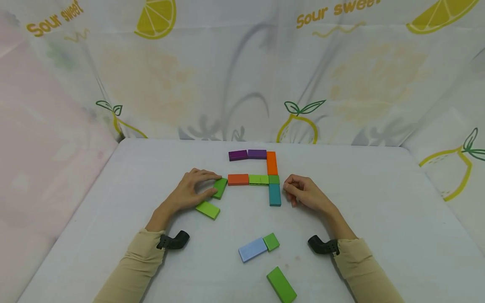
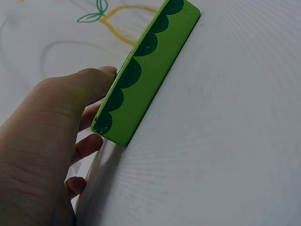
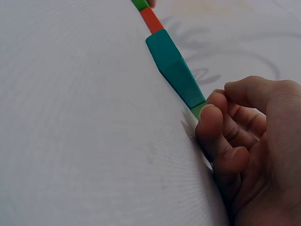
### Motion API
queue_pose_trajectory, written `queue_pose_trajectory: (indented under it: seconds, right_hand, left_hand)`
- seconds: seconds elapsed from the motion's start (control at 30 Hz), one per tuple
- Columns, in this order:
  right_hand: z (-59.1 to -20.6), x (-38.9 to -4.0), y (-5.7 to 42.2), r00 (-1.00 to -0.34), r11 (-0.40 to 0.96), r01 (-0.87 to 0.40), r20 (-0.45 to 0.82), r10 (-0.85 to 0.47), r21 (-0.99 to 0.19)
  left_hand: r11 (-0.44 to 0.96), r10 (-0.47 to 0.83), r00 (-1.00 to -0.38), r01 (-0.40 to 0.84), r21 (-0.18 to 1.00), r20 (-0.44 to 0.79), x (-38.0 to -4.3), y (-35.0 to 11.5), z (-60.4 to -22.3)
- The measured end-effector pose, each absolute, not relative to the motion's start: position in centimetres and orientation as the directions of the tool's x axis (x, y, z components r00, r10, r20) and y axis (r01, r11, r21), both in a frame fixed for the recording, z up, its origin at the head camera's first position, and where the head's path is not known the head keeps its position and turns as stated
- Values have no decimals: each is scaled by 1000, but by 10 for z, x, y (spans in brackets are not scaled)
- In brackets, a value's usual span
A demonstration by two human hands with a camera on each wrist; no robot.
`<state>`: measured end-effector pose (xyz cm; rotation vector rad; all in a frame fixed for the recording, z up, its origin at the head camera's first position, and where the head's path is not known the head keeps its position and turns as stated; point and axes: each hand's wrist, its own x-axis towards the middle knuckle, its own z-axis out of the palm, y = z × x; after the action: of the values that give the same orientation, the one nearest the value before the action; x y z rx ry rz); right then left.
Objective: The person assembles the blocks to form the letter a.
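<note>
My left hand pinches a green block between thumb and fingers, beside the left end of a row of blocks. Just below that hand lies a lime-green block. In the left wrist view a green block with dark green scallops stands in front of the thumb and partly covers the fingers. My right hand rests loosely curled with nothing in it, right of a teal block. The row has an orange-red block, a lime block and a small green block.
An orange block rises from the row's right end to a violet block and a dark purple block. Nearer me lie a light blue block, a small green square and a longer green block.
</note>
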<state>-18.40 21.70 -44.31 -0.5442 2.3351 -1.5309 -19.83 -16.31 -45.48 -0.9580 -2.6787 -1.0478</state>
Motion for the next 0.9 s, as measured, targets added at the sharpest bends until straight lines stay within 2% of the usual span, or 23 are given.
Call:
queue_pose_trajectory:
  seconds: [0.33, 0.9]
  right_hand:
    - [-443, -185, 218, -876, 340, -173, -13, -481, -925]
    - [-442, -184, 217, -884, 366, -150, -42, -466, -918]
  left_hand:
    - [560, 524, -789, 603, 568, 322, -198, -163, -455]
    - [563, 520, -788, 607, 560, 330, -198, -164, -455]
